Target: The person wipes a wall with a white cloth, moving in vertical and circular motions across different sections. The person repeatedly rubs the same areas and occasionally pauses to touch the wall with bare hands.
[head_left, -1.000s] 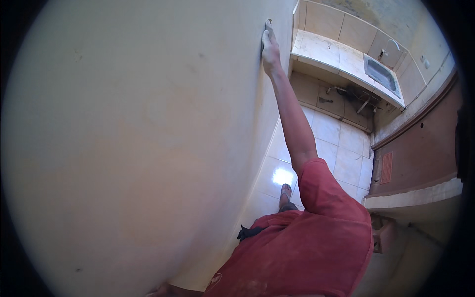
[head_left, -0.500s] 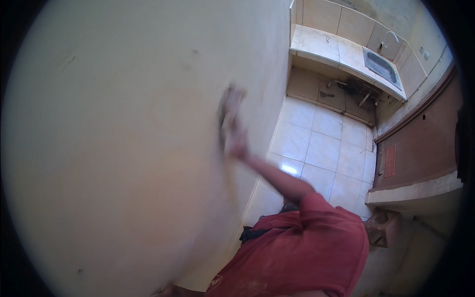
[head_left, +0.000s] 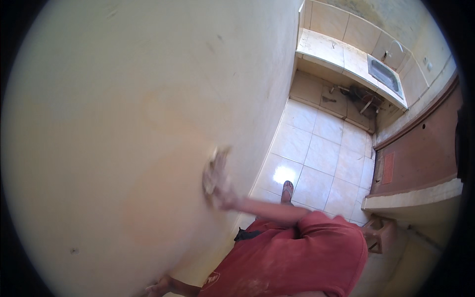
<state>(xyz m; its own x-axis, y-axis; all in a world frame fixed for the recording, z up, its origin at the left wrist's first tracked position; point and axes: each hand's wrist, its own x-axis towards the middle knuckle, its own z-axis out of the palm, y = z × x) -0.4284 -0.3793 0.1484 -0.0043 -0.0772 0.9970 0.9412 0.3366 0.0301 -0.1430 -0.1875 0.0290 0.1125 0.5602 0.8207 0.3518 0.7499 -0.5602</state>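
Observation:
My right hand (head_left: 218, 180) presses against the cream painted wall (head_left: 123, 123), its arm reaching out from a red short sleeve. Motion blurs the fingers, which are closed over something; a pale edge shows at their tips, but its kind cannot be made out. Low at the bottom edge, my left hand (head_left: 157, 287) is beside the same wall, partly cut off by the frame, with its visible fingers stretched out and nothing seen in them. Faint orange-brown patches and small dark marks spot the wall around my right hand.
A tiled counter (head_left: 321, 47) with a metal sink (head_left: 383, 76) and a faucet (head_left: 396, 47) stands at the far right. Shiny tiles cover the floor (head_left: 309, 156), where my sandalled foot (head_left: 287, 190) shows. Farther right are a brown door (head_left: 415, 143) and a reddish hollow block (head_left: 380, 235).
My right hand has slid down the wall and slightly left. My foot has come into view on the floor, and the left hand sits a little farther left.

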